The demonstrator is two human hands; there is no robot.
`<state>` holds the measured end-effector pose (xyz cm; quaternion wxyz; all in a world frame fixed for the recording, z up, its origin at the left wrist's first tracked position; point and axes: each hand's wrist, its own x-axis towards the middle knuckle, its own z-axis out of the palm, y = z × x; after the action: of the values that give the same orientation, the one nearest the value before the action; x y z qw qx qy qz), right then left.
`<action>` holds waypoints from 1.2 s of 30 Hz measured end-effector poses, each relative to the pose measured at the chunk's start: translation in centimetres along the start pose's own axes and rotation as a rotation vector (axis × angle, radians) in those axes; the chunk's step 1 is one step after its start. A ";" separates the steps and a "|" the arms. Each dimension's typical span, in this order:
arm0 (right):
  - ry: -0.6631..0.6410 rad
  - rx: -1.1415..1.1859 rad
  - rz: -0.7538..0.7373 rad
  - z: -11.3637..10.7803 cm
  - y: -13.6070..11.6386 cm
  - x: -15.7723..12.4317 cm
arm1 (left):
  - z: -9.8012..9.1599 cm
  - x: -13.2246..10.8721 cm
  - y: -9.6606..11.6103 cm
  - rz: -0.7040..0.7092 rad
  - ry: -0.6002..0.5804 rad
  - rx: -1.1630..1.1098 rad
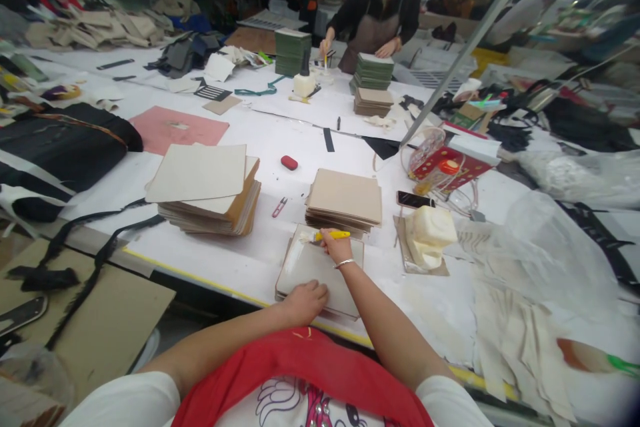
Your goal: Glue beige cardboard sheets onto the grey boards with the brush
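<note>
My right hand [336,245] is closed around a yellow-handled brush [340,235], its bristles touching the far left part of the top board. That board [300,273] is grey and lies on a low stack at the table's front edge. On the near edge of the same board rests my left hand [306,300], fingers laid flat with nothing held. Just behind stands a stack of tan boards [344,197]. To the right, a whitish plastic container [434,227], stained with pale glue-like stuff, sits on a piece of board.
A taller board stack [200,177] stands at left. Small snips [279,207], a red oval case [289,162] and a phone [415,199] lie on the table. Across it, a co-worker [380,13] holds a brush near green stacks [293,52]. A slanted metal pole [465,57] rises at right.
</note>
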<state>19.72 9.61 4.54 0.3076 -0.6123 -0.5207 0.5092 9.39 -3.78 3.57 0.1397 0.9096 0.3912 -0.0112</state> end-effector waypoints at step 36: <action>0.393 -0.255 -0.311 -15.5 6.5 -17.1 | -2.3 2.0 -0.5 0.052 0.104 -0.002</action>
<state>37.47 -5.99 8.32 0.3977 -0.6459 -0.5985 0.2576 10.23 -1.42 5.44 0.1202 0.9187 0.3741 0.0399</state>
